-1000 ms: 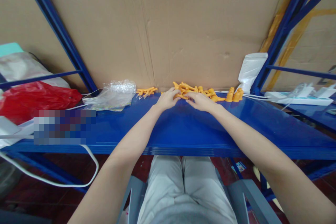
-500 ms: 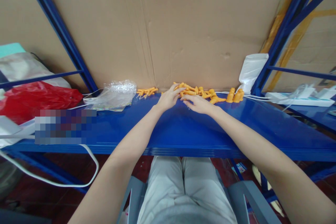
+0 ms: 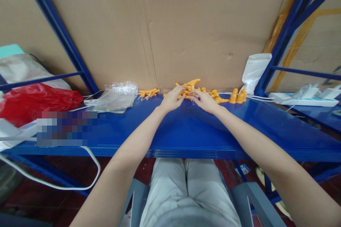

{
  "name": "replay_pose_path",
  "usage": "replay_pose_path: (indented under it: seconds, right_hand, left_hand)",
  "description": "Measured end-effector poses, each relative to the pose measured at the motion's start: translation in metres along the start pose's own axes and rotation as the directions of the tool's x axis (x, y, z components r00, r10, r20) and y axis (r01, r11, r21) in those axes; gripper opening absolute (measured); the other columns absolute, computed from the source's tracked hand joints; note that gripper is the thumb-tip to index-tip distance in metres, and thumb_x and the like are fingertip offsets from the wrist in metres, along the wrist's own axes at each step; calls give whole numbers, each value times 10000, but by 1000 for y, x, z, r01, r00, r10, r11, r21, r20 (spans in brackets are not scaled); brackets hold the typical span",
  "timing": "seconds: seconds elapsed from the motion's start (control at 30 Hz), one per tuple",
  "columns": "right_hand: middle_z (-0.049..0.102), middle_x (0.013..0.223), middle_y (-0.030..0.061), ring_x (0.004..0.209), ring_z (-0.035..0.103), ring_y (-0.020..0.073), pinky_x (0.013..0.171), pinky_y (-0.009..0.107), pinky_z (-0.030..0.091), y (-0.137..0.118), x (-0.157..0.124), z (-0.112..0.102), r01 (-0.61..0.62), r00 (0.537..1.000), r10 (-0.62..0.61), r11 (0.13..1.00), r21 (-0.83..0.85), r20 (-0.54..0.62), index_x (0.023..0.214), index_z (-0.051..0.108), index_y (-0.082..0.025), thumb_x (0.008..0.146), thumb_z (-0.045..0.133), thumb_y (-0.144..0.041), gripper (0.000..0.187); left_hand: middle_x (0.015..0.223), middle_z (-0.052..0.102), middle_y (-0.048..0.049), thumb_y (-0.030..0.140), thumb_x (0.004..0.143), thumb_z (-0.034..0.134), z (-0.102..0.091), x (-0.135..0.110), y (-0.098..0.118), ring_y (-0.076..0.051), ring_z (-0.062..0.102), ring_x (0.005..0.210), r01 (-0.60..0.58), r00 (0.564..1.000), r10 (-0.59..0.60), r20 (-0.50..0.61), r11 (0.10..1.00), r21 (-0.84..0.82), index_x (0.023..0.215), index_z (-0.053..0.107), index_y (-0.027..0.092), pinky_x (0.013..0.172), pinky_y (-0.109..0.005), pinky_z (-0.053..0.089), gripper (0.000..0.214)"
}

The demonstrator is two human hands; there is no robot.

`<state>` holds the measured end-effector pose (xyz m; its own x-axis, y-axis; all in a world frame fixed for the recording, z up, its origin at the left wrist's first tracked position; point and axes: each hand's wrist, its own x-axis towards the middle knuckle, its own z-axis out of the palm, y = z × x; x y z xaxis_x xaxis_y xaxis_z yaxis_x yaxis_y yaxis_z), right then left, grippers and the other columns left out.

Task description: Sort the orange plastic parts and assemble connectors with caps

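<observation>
At the back of the blue shelf (image 3: 173,131), both hands work among orange plastic pieces. My left hand (image 3: 170,101) is closed, its bent fingers around an orange plastic piece (image 3: 193,83) that sticks up to the right. My right hand (image 3: 205,101) faces it from the right, with thumb and fingers pinched on orange plastic; which piece is partly hidden. A small shiny curled bit shows below the right fingertips. More orange pieces (image 3: 216,96) lie beside the right hand. Left of my left hand sits a group of branch-like orange pieces (image 3: 149,93) with thin metal spirals at their ends.
Two stubby orange pieces (image 3: 237,96) stand upright at right, by a white pouch (image 3: 255,72) and white cables. Clear plastic bags (image 3: 117,95) and a red bag (image 3: 42,101) lie left. A cardboard sheet (image 3: 191,32) walls the back; a power strip (image 3: 303,99) is far right.
My right hand has shifted slightly up, its fingertips now against the orange pieces. One orange piece between the hands has turned and now points up to the right.
</observation>
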<state>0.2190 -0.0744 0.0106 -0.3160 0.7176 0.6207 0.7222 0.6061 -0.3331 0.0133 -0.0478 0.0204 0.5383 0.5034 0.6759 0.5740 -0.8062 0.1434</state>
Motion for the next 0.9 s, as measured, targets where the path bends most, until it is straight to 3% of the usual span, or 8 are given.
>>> replay_pose_path:
  seconds: [0.13, 0.27, 0.43, 0.53, 0.67, 0.77, 0.9]
  right_hand:
    - [764, 1053, 71, 990, 716, 252, 882, 423, 538, 1, 1, -1, -67, 998, 66, 998, 20, 2, 1140, 647, -232, 963, 530, -284, 219]
    - [766, 1066, 81, 993, 718, 258, 885, 432, 537, 2, 3, 0, -84, 996, 84, 996, -4, -4, 1132, 665, -236, 967, 535, -287, 216]
    - [769, 1059, 101, 984, 724, 267, 879, 423, 547, 3, 3, 0, -82, 996, 83, 996, -41, 13, 1140, 687, -213, 965, 544, -265, 232]
    - [766, 1080, 97, 989, 724, 261, 894, 433, 552, 4, 2, 2, -40, 999, 41, 997, -66, 20, 1179, 691, -214, 970, 519, -236, 271]
    - [731, 1205, 112, 1078, 698, 271, 952, 471, 536, 6, 1, 2, 19, 1000, -16, 991, -129, 24, 1301, 650, -208, 973, 459, -186, 381]
    - [686, 1295, 126, 1178, 656, 286, 1015, 490, 503, 6, 1, 0, 39, 999, -32, 979, -198, 39, 1381, 593, -190, 956, 460, -157, 446]
    - [644, 1363, 119, 1247, 615, 280, 1065, 474, 470, 5, 1, -4, 48, 996, -27, 961, -271, 80, 1371, 596, -177, 961, 452, -158, 435]
  left_hand:
    - [961, 760, -82, 352, 954, 529, 4, 1, 8, -218, 706, 913, 24, 991, -14, 136, 997, -78, 942, 716, 167, 877, -395, 551, 264]
    - [905, 766, -67, 357, 936, 569, 10, 2, 16, -209, 703, 836, 60, 983, -27, 184, 983, -174, 917, 727, 166, 809, -369, 554, 250]
    - [801, 753, -67, 248, 920, 585, 15, 4, 16, -183, 696, 744, 174, 963, -99, 249, 939, -298, 801, 714, 144, 755, -353, 561, 203]
    - [780, 753, -75, 198, 910, 596, 17, 5, 16, -150, 698, 699, 338, 923, -200, 329, 830, -443, 767, 704, 129, 716, -308, 563, 192]
    - [821, 765, -89, 190, 898, 626, 16, 6, 20, -126, 703, 669, 551, 834, -372, 407, 595, -585, 809, 726, 122, 652, -251, 544, 151]
    - [822, 764, -89, 191, 889, 653, 13, 7, 22, -115, 699, 642, 626, 773, -456, 440, 444, -641, 815, 730, 121, 611, -222, 525, 128]
    - [844, 764, -87, 222, 885, 677, 9, 8, 17, -106, 680, 591, 660, 704, -580, 409, 323, -678, 808, 719, 126, 576, -213, 513, 130]
